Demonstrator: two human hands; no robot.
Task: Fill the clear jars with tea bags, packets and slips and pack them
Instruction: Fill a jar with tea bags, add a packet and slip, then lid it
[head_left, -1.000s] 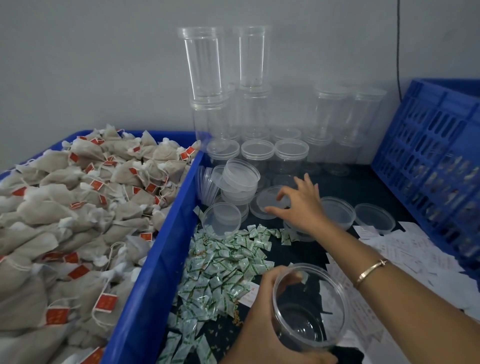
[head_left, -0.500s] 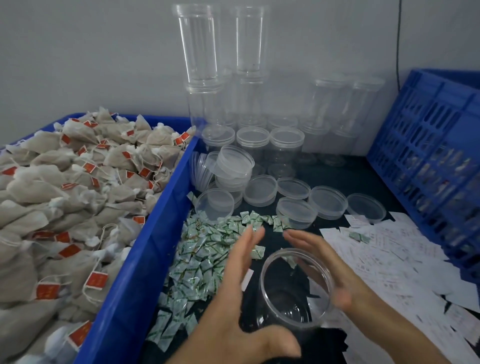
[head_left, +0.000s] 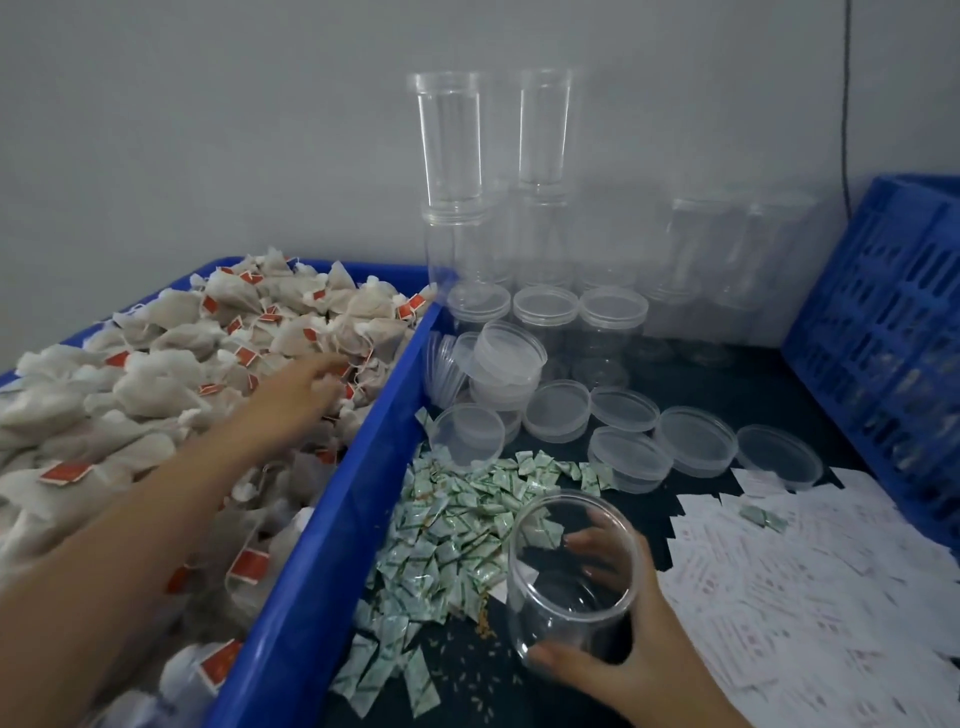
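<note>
My right hand (head_left: 618, 654) grips an empty clear jar (head_left: 571, 577) at the lower middle, thumb at the front and fingers curled round its far side. My left hand (head_left: 306, 387) reaches out over the heap of tea bags (head_left: 156, 395) in the blue bin (head_left: 332, 551) on the left, fingers among the bags; the hand is blurred and I cannot tell if it holds one. Small green packets (head_left: 457, 519) lie scattered on the dark table just left of the jar. White paper slips (head_left: 810, 587) cover the table to the right.
Several loose clear lids (head_left: 691, 439) lie behind the packets, with a tipped stack of lids (head_left: 504, 369) beside the bin. Empty jars (head_left: 545, 322) stand stacked against the wall. A blue slatted crate (head_left: 878, 338) stands at the right edge.
My left hand let go of the jar and moved left into the bin of tea bags. My right hand came back from the lids and took hold of the jar.
</note>
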